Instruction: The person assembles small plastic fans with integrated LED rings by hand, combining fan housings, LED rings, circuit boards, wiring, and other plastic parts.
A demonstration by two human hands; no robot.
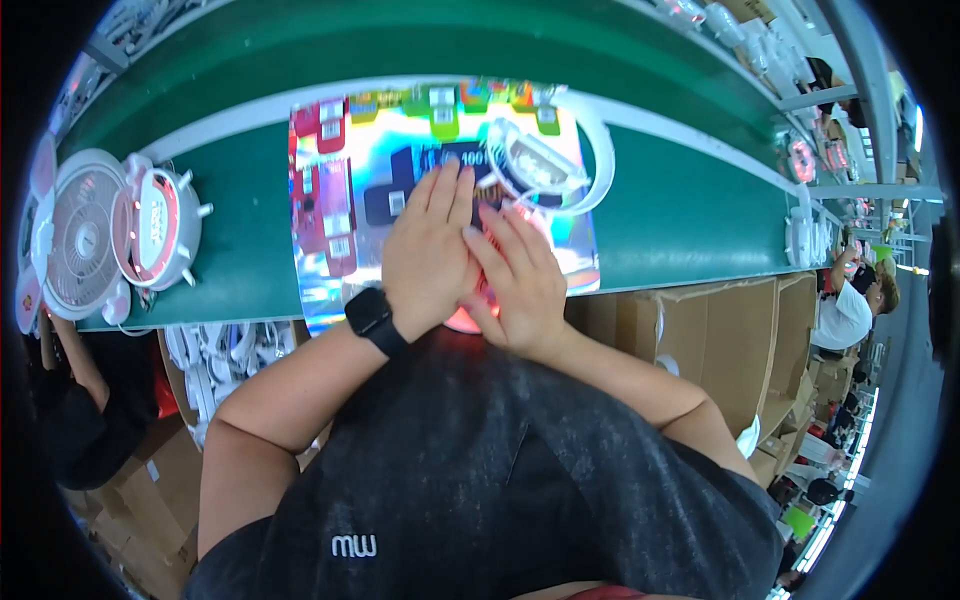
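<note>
My left hand (pixel 430 255), with a black watch (pixel 370 318) on its wrist, lies with its fingers stretched out and close together. Beside it my right hand (pixel 520 285) has its fingers spread a little, and its thumb side overlaps the left palm. A red-lit, rounded piece (pixel 466 322) shows in part beneath and between the hands, mostly covered by them. Both hands are over a shiny rainbow-coloured sheet (pixel 325 285) bearing printed coloured patches. Beyond my right hand lie a white ring (pixel 603 160) and a white part with a thin cable (pixel 545 160).
On the green bench (pixel 680 215), a white fan (pixel 85 240) and a white-and-pink clock-shaped piece (pixel 155 228) stand at left. Below are a box of white parts (pixel 225 355) and open cardboard boxes (pixel 715 335). Another person's arm (pixel 82 360) is at far left; a worker (pixel 845 312) stands at far right.
</note>
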